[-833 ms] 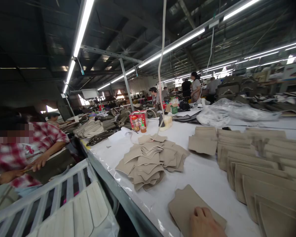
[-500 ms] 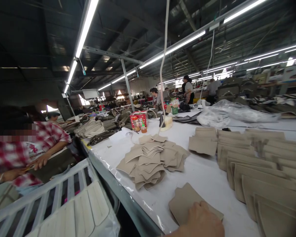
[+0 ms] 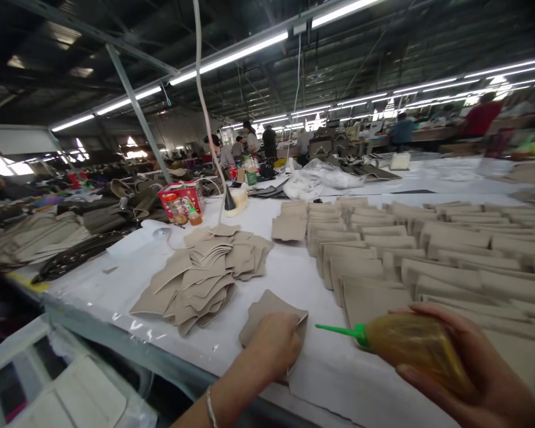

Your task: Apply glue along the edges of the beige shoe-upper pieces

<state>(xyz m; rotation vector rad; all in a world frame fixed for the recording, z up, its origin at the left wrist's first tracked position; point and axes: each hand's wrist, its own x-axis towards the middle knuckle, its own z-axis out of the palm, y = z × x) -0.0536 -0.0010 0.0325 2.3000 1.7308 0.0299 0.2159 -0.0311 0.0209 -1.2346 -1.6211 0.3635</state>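
A squeeze bottle (image 3: 412,345) of amber liquid with a green nozzle lies in my right hand (image 3: 481,368), its tip pointing left. My left hand (image 3: 276,345) has its fingers closed on the right edge of a beige fabric piece (image 3: 261,312), which rests on the white tabletop near the front edge. The nozzle tip is a short way right of that piece, apart from it. Behind my left hand lies a loose pile of similar beige pieces (image 3: 205,273). Rows of overlapping beige pieces (image 3: 374,267) spread across the right side.
A red box (image 3: 191,196) and small bottles (image 3: 195,215) stand beyond the pile, near a hanging cable (image 3: 200,77). Clear plastic (image 3: 316,178) lies further back. At lower left is a white crate (image 3: 31,362) with pale panels. Other people (image 3: 252,139) are in the background.
My view has turned right. The right hand has come into view with the bottle. The left hand now grips the fabric piece's right edge, which is slightly raised.
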